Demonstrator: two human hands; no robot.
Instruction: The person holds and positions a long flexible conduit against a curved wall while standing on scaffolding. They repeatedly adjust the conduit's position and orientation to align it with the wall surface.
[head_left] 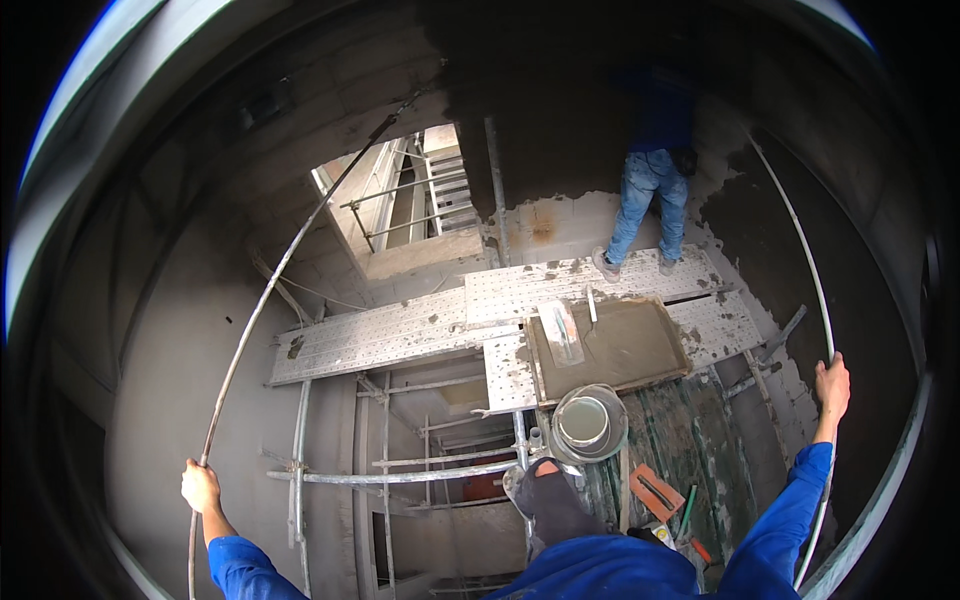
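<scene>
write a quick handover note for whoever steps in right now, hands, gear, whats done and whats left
Left hand: closed on a thin bent rod.
Right hand: closed on a white pipe along the right wall.
Gear: mortar board with a trowel on the scaffold planks; bucket just below it; orange float by the knee.
Done: dark wet plaster covers the upper wall near the second person.
Left: the lower blockwork is bare.

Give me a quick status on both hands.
Left hand shut on a thin rod. Right hand shut on a white pipe. Bucket below, between them.
</scene>
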